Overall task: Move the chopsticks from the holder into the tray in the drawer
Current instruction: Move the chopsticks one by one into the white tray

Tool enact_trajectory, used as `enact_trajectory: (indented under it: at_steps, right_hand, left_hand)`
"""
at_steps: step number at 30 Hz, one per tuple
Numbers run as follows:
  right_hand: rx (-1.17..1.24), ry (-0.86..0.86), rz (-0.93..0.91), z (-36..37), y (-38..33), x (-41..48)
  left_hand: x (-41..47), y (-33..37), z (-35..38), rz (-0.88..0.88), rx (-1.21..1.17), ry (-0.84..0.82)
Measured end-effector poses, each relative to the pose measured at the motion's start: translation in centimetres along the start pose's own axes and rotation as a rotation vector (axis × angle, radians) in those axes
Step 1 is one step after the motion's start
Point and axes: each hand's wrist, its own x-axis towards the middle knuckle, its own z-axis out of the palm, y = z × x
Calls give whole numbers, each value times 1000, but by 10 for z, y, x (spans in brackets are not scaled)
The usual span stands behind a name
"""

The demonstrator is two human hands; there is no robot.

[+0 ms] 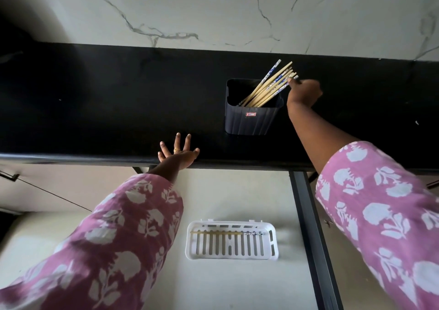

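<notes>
A dark square holder [251,119] stands on the black counter, with several chopsticks [270,85] leaning to the right in it, some plain wood, some with blue-and-white tops. My right hand [305,92] reaches to the top ends of the chopsticks and pinches one of them at its tip. My left hand [178,154] rests on the counter's front edge with its fingers spread. Below, in the pulled-out drawer, a white slotted tray [231,241] holds one chopstick [225,232] lying lengthwise near its far side.
The black counter [107,110] runs across the view with a marble-patterned wall [213,8] behind it. The drawer's pale floor [237,191] lies below, bounded on the right by a dark rail [308,226]. Another drawer front with a handle [10,175] is at left.
</notes>
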Motion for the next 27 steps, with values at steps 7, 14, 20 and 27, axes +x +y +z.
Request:
enact_trajectory:
  at_steps: [7, 14, 20, 27]
  right_hand:
    - [269, -86, 166, 8, 1, 12]
    - [339, -15, 142, -8, -17, 7]
    - [356, 83, -13, -47, -53, 6]
    - [498, 176, -64, -93, -84, -6]
  left_hand:
    - [1, -2, -1, 25, 94, 28]
    - [2, -4, -1, 37, 107, 23]
    - [3, -10, 6, 72, 88, 61]
    - [-1, 23, -23, 63, -45, 33]
